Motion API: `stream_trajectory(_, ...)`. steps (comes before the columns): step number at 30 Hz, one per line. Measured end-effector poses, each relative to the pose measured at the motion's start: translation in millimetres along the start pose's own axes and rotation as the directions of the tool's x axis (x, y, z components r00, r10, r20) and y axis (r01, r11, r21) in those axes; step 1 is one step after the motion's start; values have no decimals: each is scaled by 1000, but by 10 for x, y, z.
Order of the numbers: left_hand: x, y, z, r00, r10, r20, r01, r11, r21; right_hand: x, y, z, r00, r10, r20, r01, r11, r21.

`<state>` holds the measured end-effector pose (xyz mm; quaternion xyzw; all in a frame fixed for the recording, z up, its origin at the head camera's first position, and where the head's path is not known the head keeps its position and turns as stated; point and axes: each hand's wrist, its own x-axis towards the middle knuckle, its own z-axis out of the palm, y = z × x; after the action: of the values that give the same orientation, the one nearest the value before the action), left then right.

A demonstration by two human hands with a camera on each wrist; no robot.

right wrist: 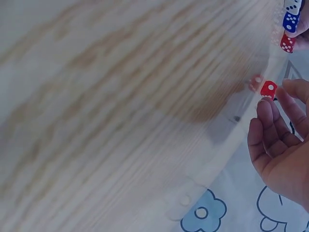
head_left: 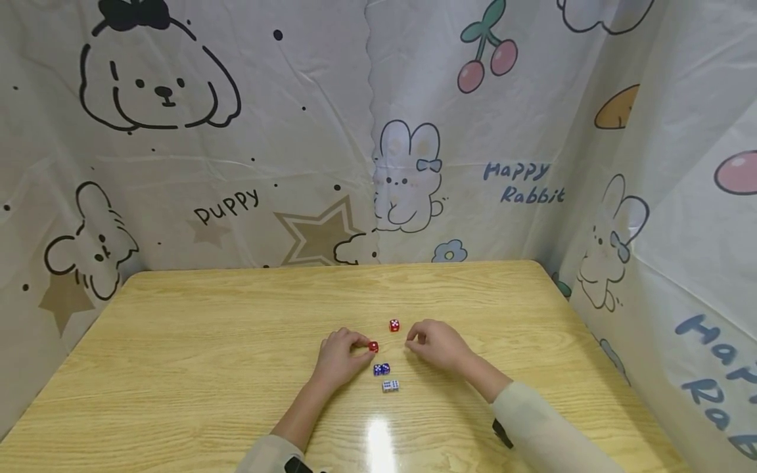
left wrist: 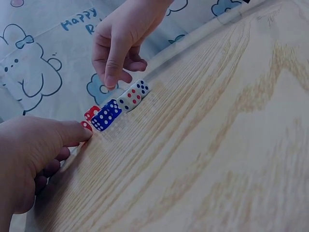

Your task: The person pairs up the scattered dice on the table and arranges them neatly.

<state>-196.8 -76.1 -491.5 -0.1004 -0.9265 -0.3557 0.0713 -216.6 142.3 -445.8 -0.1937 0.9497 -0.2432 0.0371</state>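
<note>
My left hand (head_left: 340,360) pinches a red die (head_left: 373,346) between thumb and fingers, at the tabletop. In the left wrist view the thumb of the left hand (left wrist: 36,154) covers part of that red die (left wrist: 86,125). A second red die (head_left: 394,325) lies farther back. My right hand (head_left: 437,345) hovers to the right of it, fingers loosely bent and holding nothing. In the right wrist view the right hand (right wrist: 285,150) has its fingertips close by this red die (right wrist: 268,89). Two blue dice (head_left: 381,369) sit side by side in front of the left fingertips.
Two white dice (head_left: 390,386) stand together, nearer than the blue pair. The wooden table (head_left: 195,355) has a light glare at its front. A printed curtain (head_left: 248,157) hangs behind the table's back edge and along its sides.
</note>
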Motion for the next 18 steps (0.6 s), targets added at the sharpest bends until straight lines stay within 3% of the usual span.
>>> stream_trajectory(18, -13, 8, -13, 1000, -14, 0, 14, 1000, -24, 118, 20, 9, 997, 76, -33, -75, 997, 19)
